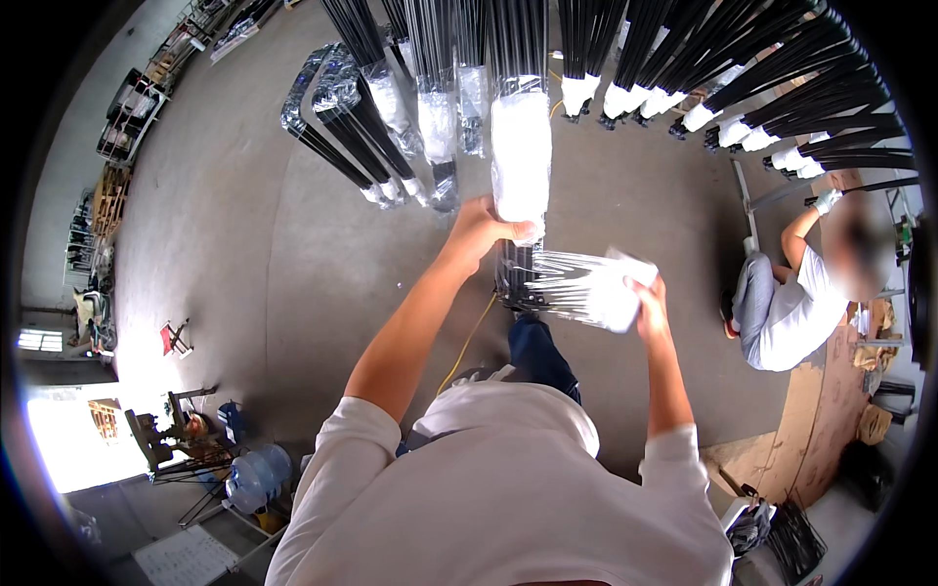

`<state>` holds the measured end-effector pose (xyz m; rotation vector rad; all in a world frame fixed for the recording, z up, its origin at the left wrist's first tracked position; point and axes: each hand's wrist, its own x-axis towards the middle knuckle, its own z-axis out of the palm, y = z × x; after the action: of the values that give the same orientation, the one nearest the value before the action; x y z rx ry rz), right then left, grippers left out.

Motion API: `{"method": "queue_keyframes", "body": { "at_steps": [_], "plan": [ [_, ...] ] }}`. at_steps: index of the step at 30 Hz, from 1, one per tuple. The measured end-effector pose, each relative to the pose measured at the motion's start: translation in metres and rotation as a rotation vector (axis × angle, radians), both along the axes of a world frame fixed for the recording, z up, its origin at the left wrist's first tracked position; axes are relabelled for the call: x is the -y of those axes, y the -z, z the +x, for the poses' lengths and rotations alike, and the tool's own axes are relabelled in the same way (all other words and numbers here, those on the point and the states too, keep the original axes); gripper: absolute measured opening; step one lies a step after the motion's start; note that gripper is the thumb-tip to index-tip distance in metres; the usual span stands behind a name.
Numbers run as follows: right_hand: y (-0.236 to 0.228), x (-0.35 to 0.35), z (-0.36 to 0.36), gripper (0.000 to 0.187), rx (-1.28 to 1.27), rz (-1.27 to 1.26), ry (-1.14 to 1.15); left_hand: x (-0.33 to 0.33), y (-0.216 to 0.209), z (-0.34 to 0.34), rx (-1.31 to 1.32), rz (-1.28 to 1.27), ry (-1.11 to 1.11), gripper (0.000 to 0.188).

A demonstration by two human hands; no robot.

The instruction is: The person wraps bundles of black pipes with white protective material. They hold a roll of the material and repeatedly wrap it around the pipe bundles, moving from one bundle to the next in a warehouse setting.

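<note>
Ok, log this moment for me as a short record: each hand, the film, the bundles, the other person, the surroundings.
Left hand: gripping the lower end of the white wrap on a bundle of black bars
Right hand: holding a blurred film roll, off to the right
Film: clear, stretched between roll and bundle
Other bundles: ahead, both sides
Co-worker: crouched at right, gloved hand raised
Surroundings: yellow cable on floor; blue water bottle, lower left

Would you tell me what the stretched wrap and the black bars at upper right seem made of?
Stretched wrap: probably thin, glossy plastic film, with bright streaks and see-through folds. Black bars: perhaps satin-painted metal, being slim and faintly shiny, though plastic is possible.
</note>
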<state>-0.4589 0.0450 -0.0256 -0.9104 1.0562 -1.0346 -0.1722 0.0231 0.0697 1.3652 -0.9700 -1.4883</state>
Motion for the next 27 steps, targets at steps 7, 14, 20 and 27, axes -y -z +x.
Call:
{"method": "queue_keyframes", "body": {
  "at_steps": [7, 14, 20, 27],
  "plan": [
    [0.085, 0.028, 0.183, 0.037, 0.462, 0.257, -0.356, -0.011, -0.005, -0.004, -0.038, 0.005, -0.015, 0.047],
    [0.033, 0.013, 0.232, 0.047, 0.645, 0.181, -0.899, -0.047, -0.023, 0.022, 0.509, -0.187, 0.072, 0.057],
    [0.033, 0.017, 0.237, 0.068, 0.591, 0.1, -1.15, -0.146, 0.013, 0.045, 0.756, -0.171, -0.631, 0.074],
    [0.01, 0.008, 0.222, 0.07, 0.547, 0.066, -1.144, -0.157, 0.051, 0.061, -0.447, -0.072, -0.137, 0.077]
  ]
}}
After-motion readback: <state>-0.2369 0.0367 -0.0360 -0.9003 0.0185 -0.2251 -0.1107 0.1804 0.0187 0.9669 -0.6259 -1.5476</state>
